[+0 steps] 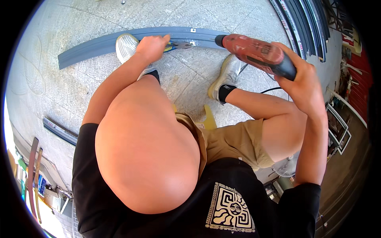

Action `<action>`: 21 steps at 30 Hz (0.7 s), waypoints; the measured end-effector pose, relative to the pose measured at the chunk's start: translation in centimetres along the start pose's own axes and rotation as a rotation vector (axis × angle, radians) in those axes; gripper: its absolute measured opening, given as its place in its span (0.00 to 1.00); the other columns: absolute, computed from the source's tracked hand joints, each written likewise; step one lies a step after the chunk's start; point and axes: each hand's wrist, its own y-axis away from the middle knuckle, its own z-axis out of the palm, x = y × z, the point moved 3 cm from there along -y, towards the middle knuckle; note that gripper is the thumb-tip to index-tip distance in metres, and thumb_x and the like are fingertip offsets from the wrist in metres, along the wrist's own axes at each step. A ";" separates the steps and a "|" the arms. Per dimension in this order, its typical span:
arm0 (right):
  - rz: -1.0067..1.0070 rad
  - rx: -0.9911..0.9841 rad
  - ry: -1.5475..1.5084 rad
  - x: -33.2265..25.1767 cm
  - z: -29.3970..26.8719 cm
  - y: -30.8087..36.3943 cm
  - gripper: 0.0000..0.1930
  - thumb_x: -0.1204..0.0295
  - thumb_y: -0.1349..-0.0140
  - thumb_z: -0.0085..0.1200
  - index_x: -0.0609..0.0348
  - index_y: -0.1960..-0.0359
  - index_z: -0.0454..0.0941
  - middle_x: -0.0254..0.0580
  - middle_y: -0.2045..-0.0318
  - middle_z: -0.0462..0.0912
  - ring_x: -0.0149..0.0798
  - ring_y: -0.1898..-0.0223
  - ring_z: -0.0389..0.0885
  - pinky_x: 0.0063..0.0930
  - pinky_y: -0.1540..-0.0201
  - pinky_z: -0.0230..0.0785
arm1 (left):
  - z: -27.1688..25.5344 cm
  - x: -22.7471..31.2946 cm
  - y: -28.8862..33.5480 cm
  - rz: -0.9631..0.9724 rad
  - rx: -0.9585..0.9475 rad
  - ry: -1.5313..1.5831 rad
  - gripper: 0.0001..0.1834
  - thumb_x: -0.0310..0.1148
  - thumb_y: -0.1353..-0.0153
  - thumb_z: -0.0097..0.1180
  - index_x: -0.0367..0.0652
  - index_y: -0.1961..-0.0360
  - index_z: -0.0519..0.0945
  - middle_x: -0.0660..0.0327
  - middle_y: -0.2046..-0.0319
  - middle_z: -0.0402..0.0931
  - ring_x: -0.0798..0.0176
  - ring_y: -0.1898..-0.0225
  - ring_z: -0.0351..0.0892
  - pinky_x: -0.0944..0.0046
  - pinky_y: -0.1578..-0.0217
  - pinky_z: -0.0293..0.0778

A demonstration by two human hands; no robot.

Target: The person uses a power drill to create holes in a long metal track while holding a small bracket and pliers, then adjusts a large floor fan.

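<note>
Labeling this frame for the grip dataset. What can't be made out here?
- Head view: the tool in the left hand is mostly hidden by the fist; only its tip shows.
- The drill bit is too small to see against the grey profile.
- The seat is hidden by the legs.
- The right hand trigger finger is hidden.

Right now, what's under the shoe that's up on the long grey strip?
The left shoe stands on the grey strip, which lies on the stone floor. The part of the strip beneath the sole is covered. Beside it, the left hand grips pliers.
</note>
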 end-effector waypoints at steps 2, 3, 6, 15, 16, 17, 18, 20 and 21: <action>0.018 0.048 -0.051 1.4 -2.6 2.1 0.35 0.82 0.45 0.62 0.53 0.30 0.81 0.54 0.54 0.92 0.43 0.52 0.93 0.37 0.43 0.80 | -1.0 0.9 -0.6 -0.015 -0.026 -0.004 0.16 0.22 0.40 0.63 0.41 0.51 0.75 0.47 0.62 0.88 0.38 0.58 0.91 0.40 0.61 0.86; 0.037 0.056 -0.033 1.9 -3.3 2.8 0.36 0.83 0.45 0.62 0.55 0.29 0.80 0.53 0.53 0.92 0.39 0.51 0.92 0.35 0.42 0.79 | -1.1 1.2 -0.7 -0.002 -0.026 -0.013 0.16 0.22 0.40 0.63 0.41 0.51 0.75 0.47 0.62 0.88 0.38 0.58 0.91 0.40 0.61 0.86; 0.108 0.172 0.007 6.7 -5.6 5.7 0.34 0.80 0.43 0.65 0.58 0.30 0.81 0.53 0.51 0.92 0.40 0.51 0.91 0.36 0.41 0.79 | -1.1 0.7 -0.4 -0.011 -0.032 -0.043 0.14 0.22 0.38 0.60 0.41 0.51 0.75 0.46 0.61 0.88 0.40 0.59 0.92 0.41 0.60 0.87; 0.406 0.332 -0.020 14.4 -3.5 7.5 0.33 0.72 0.41 0.71 0.59 0.30 0.81 0.46 0.55 0.91 0.37 0.57 0.85 0.33 0.45 0.76 | -0.9 1.0 -0.7 -0.006 -0.036 -0.079 0.15 0.21 0.41 0.62 0.42 0.54 0.74 0.46 0.63 0.87 0.39 0.59 0.91 0.41 0.59 0.86; 0.387 0.292 -0.064 14.2 -3.7 6.8 0.34 0.72 0.41 0.71 0.58 0.30 0.81 0.47 0.54 0.91 0.37 0.55 0.86 0.33 0.44 0.76 | -0.9 1.0 -0.4 -0.019 -0.025 -0.063 0.15 0.22 0.41 0.62 0.42 0.54 0.75 0.47 0.64 0.87 0.39 0.59 0.91 0.41 0.60 0.86; 0.396 0.295 -0.076 14.4 -3.6 6.8 0.34 0.72 0.41 0.71 0.58 0.30 0.81 0.47 0.54 0.91 0.37 0.55 0.86 0.33 0.44 0.76 | -0.6 0.9 -0.4 -0.010 -0.032 -0.073 0.15 0.22 0.41 0.62 0.42 0.54 0.75 0.47 0.64 0.87 0.39 0.59 0.91 0.41 0.60 0.86; 0.389 0.269 -0.069 14.6 -3.4 6.7 0.34 0.73 0.41 0.71 0.58 0.30 0.81 0.48 0.54 0.91 0.37 0.55 0.86 0.34 0.43 0.76 | -0.3 0.7 -0.4 -0.021 -0.024 -0.081 0.15 0.22 0.41 0.63 0.42 0.54 0.75 0.47 0.65 0.87 0.39 0.60 0.91 0.41 0.60 0.86; 0.383 0.243 -0.066 15.3 -3.1 6.8 0.34 0.74 0.42 0.71 0.58 0.30 0.81 0.49 0.53 0.91 0.38 0.54 0.87 0.34 0.42 0.76 | -0.6 1.0 -0.6 -0.029 -0.018 -0.091 0.15 0.22 0.42 0.64 0.43 0.55 0.75 0.47 0.65 0.87 0.39 0.60 0.91 0.42 0.60 0.86; 0.357 0.243 -0.093 15.5 -3.0 6.9 0.35 0.75 0.42 0.71 0.58 0.30 0.81 0.49 0.53 0.91 0.38 0.53 0.87 0.34 0.41 0.76 | -0.6 1.2 -0.7 -0.026 -0.025 -0.100 0.14 0.22 0.42 0.64 0.43 0.56 0.75 0.47 0.65 0.87 0.40 0.60 0.91 0.42 0.61 0.86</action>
